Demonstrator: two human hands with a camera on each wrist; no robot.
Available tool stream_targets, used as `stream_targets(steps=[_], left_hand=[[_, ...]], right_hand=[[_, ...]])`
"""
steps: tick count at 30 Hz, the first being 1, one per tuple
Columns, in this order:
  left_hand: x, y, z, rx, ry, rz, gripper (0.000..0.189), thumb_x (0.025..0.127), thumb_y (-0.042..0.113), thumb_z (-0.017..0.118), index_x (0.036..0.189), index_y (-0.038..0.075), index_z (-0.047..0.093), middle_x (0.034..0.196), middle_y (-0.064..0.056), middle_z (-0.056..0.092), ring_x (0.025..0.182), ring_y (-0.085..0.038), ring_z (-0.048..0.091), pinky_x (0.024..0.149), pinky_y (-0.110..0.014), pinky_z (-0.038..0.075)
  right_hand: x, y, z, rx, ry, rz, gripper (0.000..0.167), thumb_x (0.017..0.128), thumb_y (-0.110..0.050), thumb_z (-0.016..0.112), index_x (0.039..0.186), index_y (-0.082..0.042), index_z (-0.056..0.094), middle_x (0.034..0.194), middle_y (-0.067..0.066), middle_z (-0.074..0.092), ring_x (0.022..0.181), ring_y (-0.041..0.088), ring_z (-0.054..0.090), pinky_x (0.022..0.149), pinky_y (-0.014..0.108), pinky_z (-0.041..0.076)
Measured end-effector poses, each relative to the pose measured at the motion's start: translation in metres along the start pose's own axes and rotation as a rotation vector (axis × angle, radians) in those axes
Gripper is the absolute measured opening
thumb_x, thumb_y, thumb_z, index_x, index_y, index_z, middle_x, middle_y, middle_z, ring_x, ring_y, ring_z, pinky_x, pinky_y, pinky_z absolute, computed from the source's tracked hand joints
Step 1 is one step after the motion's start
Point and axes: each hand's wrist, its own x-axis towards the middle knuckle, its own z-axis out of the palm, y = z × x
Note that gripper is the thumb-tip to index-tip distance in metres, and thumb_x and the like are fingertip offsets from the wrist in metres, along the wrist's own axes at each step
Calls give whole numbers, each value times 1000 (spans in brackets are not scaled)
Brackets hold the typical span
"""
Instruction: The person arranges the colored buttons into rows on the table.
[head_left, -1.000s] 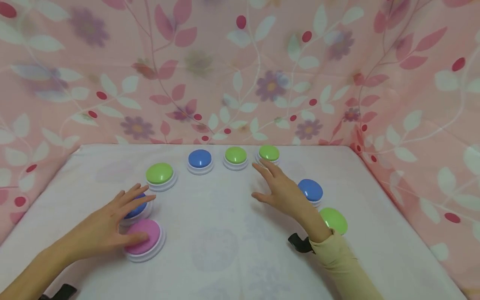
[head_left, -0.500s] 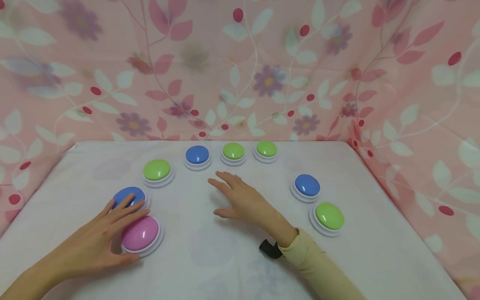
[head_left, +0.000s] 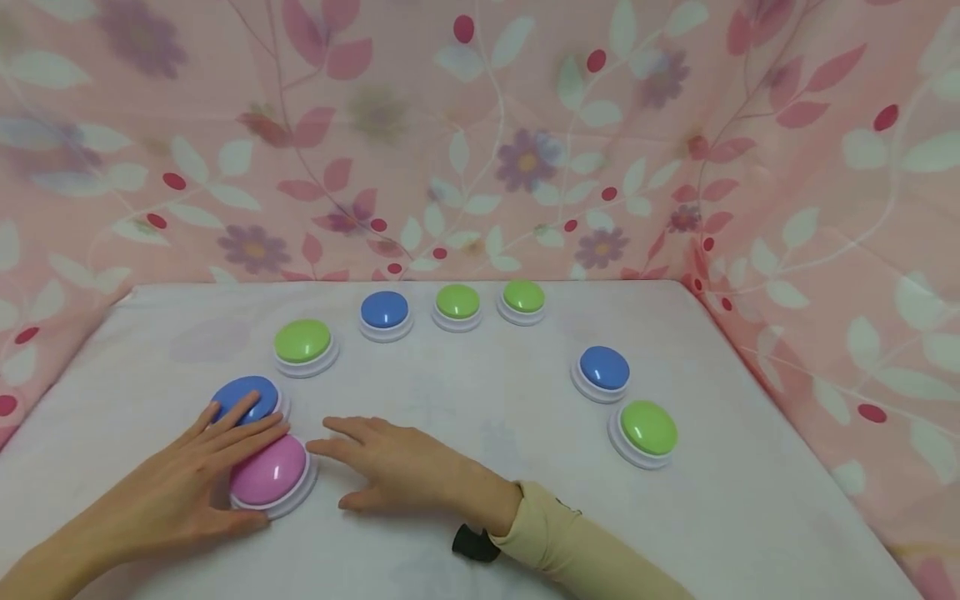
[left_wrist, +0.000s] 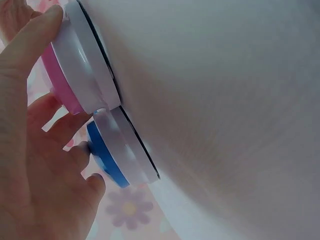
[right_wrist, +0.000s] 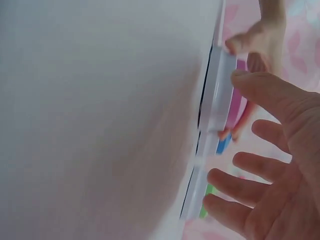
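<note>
In the head view, my left hand (head_left: 183,483) spreads over a pink push button (head_left: 268,471) on a white round base. Its thumb lies along the near edge of that base, while the other fingers reach across the far side and over the blue push button (head_left: 247,398) just behind. The left wrist view shows the left thumb (left_wrist: 47,25) at the white rim of the pink button (left_wrist: 65,90). My right hand (head_left: 405,467) stands just right of the pink button, fingers extended toward it, holding nothing. In the right wrist view, the right thumb (right_wrist: 260,82) overlaps the pink button's base (right_wrist: 217,95).
An arc of domed buttons runs across the white cloth (head_left: 465,392): a green button (head_left: 302,342), a blue button (head_left: 385,310), green buttons (head_left: 457,302) at the back, then a blue button (head_left: 603,368) and a green button (head_left: 648,428) at right. Floral fabric walls (head_left: 420,150) stand behind and beside.
My right hand has swept left and nearer, from the back right buttons to beside the pink one. The left thumb has slid off the pink dome to its near edge; its fingers spread across the blue button.
</note>
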Motion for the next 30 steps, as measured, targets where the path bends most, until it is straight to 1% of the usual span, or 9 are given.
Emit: stream_targets(steps=[2,7,10,14,18,21,24,30], left_hand=[[0,0,-1,3,-7,-9,95,65,64,82,143,18,54,145,-6,54,152,-19,13,121,-25,-4],[-1,1,-1,6,-8,-32,93,64,64,83,141,20,55,141,-10,57,152,-19,13,120,-22,-4],[-2,1,-1,5,-10,-37,92,64,63,83,140,21,55,139,-13,58,153,-18,12,120,-20,-4],[-1,1,-1,-2,-16,-43,90,64,63,83,140,22,56,139,-14,58,153,-17,11,119,-18,-4],[-1,1,-2,-4,-24,-60,90,64,65,83,139,23,57,139,-13,58,152,-15,12,117,-15,-4],[0,2,-2,10,-29,-69,89,63,66,82,137,23,58,138,-11,59,152,-13,12,116,-13,-3],[0,2,-2,10,-31,-67,89,63,66,82,137,23,58,137,-11,60,152,-12,12,116,-14,-3],[2,2,-2,3,-13,-47,89,62,65,83,135,21,60,134,-11,62,152,-10,13,117,-14,-2]], right_hand=[[2,-7,3,-16,-8,-5,73,92,-47,67,154,-36,31,161,-8,28,141,11,37,107,29,43],[6,-17,6,-37,-12,-11,74,92,-45,67,155,-34,31,161,-7,27,139,12,40,105,29,45],[8,-20,7,-29,-51,-1,74,92,-44,67,156,-35,29,161,-7,27,140,11,39,105,29,44],[8,-20,8,-29,-94,0,76,93,-43,67,157,-35,25,158,-9,33,139,8,40,106,26,43],[8,-20,7,-37,-112,-21,79,93,-41,67,158,-32,22,155,-10,37,138,5,40,106,23,41],[7,-21,7,-52,-107,-36,79,93,-40,67,158,-30,22,154,-10,38,138,5,40,106,22,41],[7,-21,7,-56,-106,-38,79,94,-40,67,158,-30,22,154,-10,38,138,5,40,106,21,41],[6,-22,8,-62,-118,-33,81,93,-41,66,159,-29,19,155,-10,36,140,4,37,107,21,39]])
